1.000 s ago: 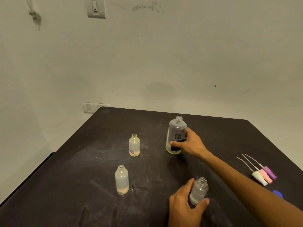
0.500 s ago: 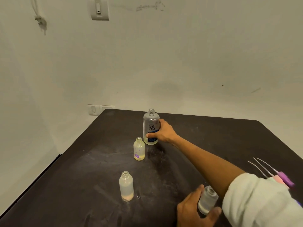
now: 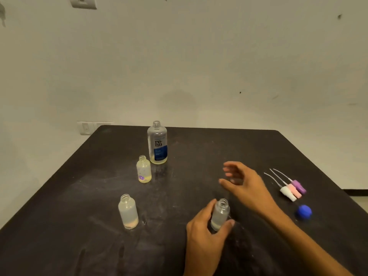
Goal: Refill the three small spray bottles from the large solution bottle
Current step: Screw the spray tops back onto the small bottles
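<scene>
Since the earlier frame our right hand (image 3: pixel 244 183) has let go of the large solution bottle (image 3: pixel 157 143), which now stands uncapped at upper centre of the dark table (image 3: pixel 59 226) — the hand hangs mid-frame, fingers loosely spread, holding nothing. Our left hand (image 3: pixel 206 234) grips one small bottle (image 3: pixel 220 215) at lower centre. A flower-marked small bottle (image 3: pixel 143 169) stands just below-left of the large one; a third small bottle (image 3: pixel 128 212) stands lower left. Three spray tops (image 3: pixel 291 189) and a blue cap (image 3: pixel 303 212) lie at right.
</scene>
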